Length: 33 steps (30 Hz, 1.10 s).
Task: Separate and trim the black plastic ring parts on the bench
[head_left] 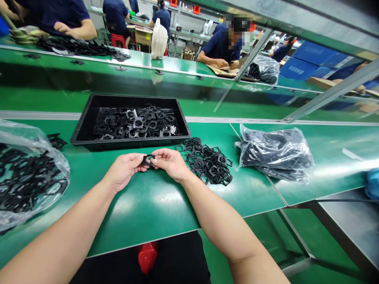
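Between my two hands, just in front of the black tray, is a small black ring-shaped plastic part point(149, 159). My left hand point(126, 167) pinches its left side, and my right hand point(170, 162) grips its right side with thumb and fingers. Behind them the black tray point(130, 142) holds many similar flat parts, a few with shiny metallic faces. A loose pile of black rings point(210, 161) lies on the green table beside my right hand. At the far left, an open clear plastic bag point(32, 173) is full of black parts.
Sealed clear bags point(275, 154) of black parts lie on the green table point(142, 213) at the right. A metal frame post point(331, 90) slants up behind them. Across a low partition, co-workers in dark blue shirts sit along another bench with a pile of black parts point(79, 46).
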Each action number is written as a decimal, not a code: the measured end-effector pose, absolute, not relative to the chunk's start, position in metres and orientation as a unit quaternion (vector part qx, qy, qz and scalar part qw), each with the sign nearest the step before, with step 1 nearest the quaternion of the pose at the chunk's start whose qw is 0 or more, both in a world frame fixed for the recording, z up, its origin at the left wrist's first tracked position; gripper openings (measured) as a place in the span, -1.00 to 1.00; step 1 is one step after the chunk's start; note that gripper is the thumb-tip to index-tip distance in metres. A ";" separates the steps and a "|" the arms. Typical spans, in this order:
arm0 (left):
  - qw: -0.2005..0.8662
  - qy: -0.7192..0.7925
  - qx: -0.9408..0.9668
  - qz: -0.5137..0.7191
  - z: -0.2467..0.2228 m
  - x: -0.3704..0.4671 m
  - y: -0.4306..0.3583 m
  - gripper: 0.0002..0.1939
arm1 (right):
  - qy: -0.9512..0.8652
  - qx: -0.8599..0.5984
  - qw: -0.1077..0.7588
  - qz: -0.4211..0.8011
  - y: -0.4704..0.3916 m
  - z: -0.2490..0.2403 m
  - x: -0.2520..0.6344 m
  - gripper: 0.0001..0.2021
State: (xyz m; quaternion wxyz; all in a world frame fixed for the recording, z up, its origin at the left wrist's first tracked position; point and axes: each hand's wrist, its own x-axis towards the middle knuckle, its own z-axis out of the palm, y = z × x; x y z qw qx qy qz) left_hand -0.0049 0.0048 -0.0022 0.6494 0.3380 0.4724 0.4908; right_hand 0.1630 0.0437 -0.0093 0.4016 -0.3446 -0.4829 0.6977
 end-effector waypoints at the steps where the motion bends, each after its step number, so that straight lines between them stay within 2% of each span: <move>1: 0.649 0.472 0.339 0.491 -0.002 -0.005 0.005 -0.73 | -0.483 -0.344 0.402 0.697 0.044 -0.009 0.163 -0.63; 11: 0.636 0.463 0.289 0.546 -0.006 0.001 0.007 -0.76 | -0.489 -0.348 0.419 0.681 0.045 -0.011 0.160 -0.65; 17: 0.667 0.464 0.316 0.491 -0.003 -0.003 0.006 -0.75 | -0.491 -0.347 0.435 0.671 0.045 -0.011 0.162 -0.66; 23: 0.687 0.444 0.296 0.493 -0.004 -0.009 0.007 -0.73 | -0.493 -0.337 0.426 0.680 0.043 -0.007 0.161 -0.65; 28: 0.661 0.455 0.306 0.513 -0.004 -0.007 0.008 -0.80 | -0.489 -0.341 0.429 0.679 0.043 -0.009 0.159 -0.65; 33: 0.619 0.486 0.312 0.533 -0.004 -0.002 0.007 -0.75 | -0.478 -0.351 0.427 0.683 0.044 -0.010 0.159 -0.64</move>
